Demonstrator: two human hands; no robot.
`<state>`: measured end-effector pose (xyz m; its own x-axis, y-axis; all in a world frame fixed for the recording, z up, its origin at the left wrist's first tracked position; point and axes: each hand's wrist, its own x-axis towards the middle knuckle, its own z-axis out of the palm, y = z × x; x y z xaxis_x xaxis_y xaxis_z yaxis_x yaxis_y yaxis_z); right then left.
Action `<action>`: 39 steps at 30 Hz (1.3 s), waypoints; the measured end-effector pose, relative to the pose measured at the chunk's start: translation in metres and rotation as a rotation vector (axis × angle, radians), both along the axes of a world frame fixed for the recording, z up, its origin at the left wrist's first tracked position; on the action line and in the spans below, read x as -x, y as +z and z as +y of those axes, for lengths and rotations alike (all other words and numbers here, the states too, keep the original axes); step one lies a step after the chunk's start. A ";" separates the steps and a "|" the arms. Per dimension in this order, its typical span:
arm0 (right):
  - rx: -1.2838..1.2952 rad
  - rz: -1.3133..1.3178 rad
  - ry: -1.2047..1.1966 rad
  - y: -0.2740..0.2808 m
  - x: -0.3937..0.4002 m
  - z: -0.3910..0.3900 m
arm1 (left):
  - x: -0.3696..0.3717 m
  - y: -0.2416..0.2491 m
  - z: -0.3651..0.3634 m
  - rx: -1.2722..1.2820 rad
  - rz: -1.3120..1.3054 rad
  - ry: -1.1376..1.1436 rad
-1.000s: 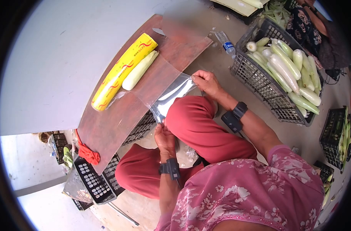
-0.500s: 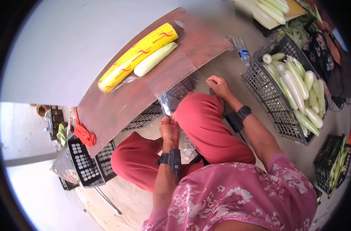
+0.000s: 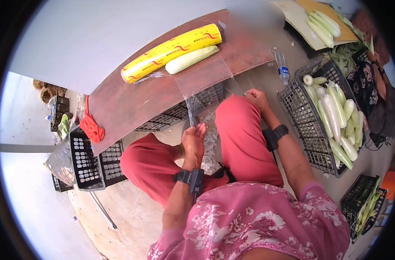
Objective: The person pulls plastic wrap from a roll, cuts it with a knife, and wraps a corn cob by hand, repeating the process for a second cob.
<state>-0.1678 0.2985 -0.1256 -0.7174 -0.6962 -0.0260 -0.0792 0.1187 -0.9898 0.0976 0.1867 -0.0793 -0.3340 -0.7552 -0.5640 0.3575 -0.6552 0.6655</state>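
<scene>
A yellow printed roll of cling film lies on the reddish-brown table. Against its near side rests a pale green, tapered vegetable that looks like an ear of corn in its husk. Clear film stretches from the roll under the vegetable and over the table's near edge. My left hand pinches its left corner at the thumb, with the other fingers fairly straight. My right hand, closed beside my right knee, grips the other corner, where the film is barely visible.
To the right, a black crate holds several similar vegetables, with a plastic bottle beside it. More lie on a board at the back. Black crates stand under the table. A red cloth hangs at its left corner. Another person sits far right.
My view has shifted, so the table and crates appear displaced. The fingers of my left hand have straightened somewhat. Both hands still hold the film's edge below the table edge.
</scene>
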 end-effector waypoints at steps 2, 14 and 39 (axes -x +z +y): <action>0.024 -0.009 0.002 0.003 -0.002 -0.001 | -0.001 -0.006 -0.002 0.023 0.013 -0.018; -0.036 -0.177 0.231 0.032 0.004 0.009 | 0.001 -0.018 -0.004 -0.018 -0.025 -0.047; 0.148 -0.400 0.129 0.130 -0.007 0.012 | 0.006 0.049 -0.018 -0.126 0.261 0.167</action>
<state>-0.1612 0.3102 0.0041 -0.5778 -0.7967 -0.1770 0.3085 -0.0124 -0.9511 0.0918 0.1684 -0.0298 -0.3568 -0.7418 -0.5678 0.6149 -0.6441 0.4550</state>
